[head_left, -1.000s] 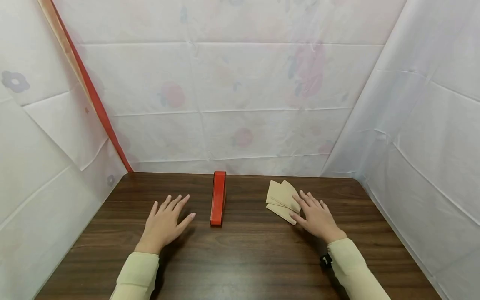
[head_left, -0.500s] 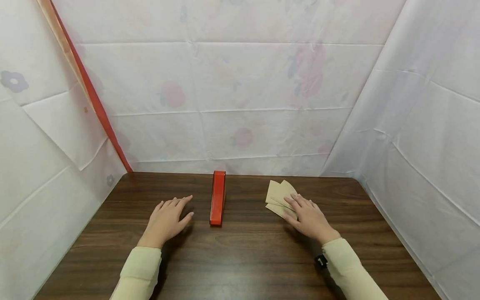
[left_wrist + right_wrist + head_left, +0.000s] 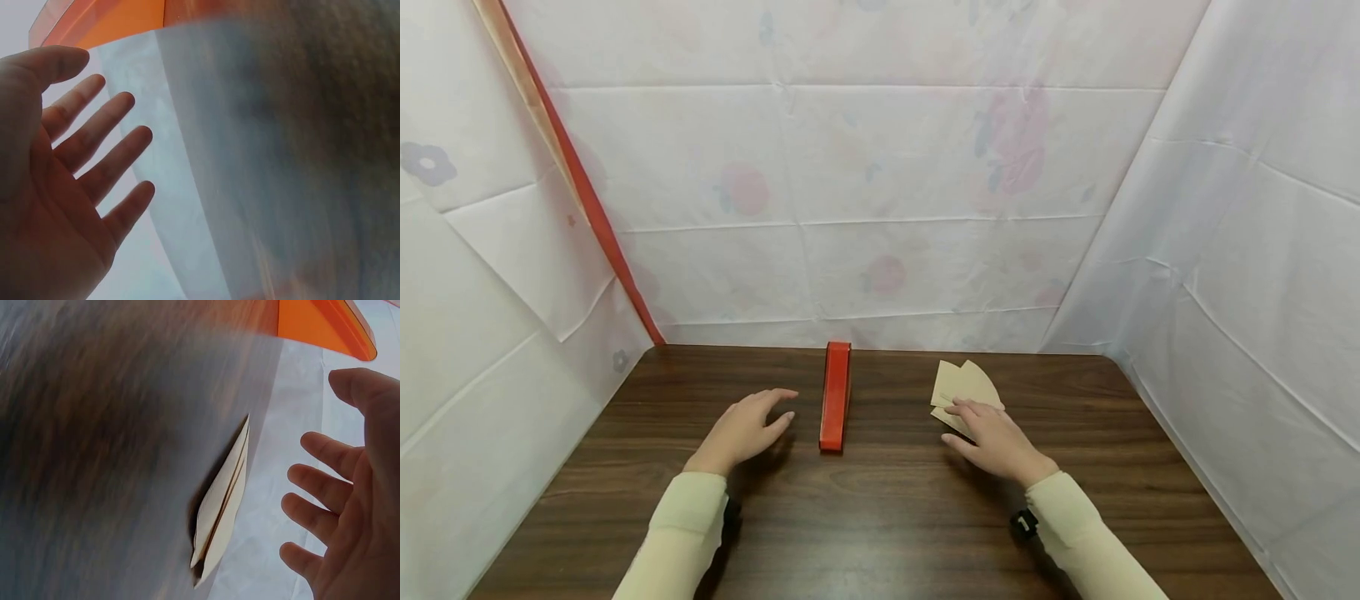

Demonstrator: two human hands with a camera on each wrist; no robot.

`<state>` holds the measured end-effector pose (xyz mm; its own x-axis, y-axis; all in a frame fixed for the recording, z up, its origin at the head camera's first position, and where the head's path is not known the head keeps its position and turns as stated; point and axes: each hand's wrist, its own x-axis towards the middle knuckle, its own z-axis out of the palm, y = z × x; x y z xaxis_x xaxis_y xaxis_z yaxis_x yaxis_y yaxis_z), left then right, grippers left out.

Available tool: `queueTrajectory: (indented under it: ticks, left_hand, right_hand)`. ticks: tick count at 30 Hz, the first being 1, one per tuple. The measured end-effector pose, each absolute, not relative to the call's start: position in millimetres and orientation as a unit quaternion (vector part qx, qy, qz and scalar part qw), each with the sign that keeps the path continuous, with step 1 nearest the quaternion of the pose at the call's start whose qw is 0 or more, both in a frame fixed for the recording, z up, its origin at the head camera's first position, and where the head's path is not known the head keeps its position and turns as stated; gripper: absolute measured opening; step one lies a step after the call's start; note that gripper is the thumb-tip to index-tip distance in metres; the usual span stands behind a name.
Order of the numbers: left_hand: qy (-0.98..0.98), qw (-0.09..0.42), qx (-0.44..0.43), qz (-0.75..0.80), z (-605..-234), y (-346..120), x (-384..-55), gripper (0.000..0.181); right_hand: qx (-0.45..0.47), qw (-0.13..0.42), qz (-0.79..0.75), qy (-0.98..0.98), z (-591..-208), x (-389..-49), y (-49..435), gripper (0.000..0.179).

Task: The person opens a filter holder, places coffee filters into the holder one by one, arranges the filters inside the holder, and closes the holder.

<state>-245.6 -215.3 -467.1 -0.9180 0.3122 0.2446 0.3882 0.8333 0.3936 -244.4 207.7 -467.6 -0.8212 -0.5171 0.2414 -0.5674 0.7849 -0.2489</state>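
Note:
A narrow red box-like object (image 3: 835,396) stands on the table between my hands; in the wrist views it appears as an orange wedge (image 3: 319,325) with a dark edge. My left hand (image 3: 741,433) hovers just to its left, fingers extended and thumb apart, holding nothing. Thin beige paper-like pieces (image 3: 953,382), fanned and overlapping, lie right of the red object. My right hand (image 3: 1000,446) is over their near edge and hides part of them. In the right wrist view the beige pieces (image 3: 222,512) look layered and lie apart from the spread, empty fingers.
The dark wood-grain table (image 3: 880,517) has rounded far corners. White printed sheeting (image 3: 850,167) hangs behind it and along both sides. A red strip (image 3: 591,200) runs down the back left corner. A black band (image 3: 1024,523) shows below the right sleeve.
My right hand has moved left across the beige pieces, and my left hand has shifted slightly right, closer to the red object. The red object and the pieces stay in place.

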Motion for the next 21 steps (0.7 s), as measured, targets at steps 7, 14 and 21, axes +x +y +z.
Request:
queueTrajectory:
  ticks: [7,14,21]
  left_hand:
    - [-0.942,0.059,-0.197,-0.265,-471.4,-215.8,-257.0,0.037]
    - [-0.933,0.049,-0.212,-0.287,-473.6,-213.8,-265.2,0.035]
    - [-0.927,0.051,-0.230,-0.290,-471.7,-212.5,-272.9,0.034]
  right_hand:
    - [0.317,0.085,0.167,-0.930,-474.0,-246.5,197.7,0.049]
    - [0.333,0.084,0.162,-0.925,-474.8,-244.9,183.5,0.049]
    - [0.353,0.071,0.153,-0.920,-474.9,-246.7,164.3,0.050]
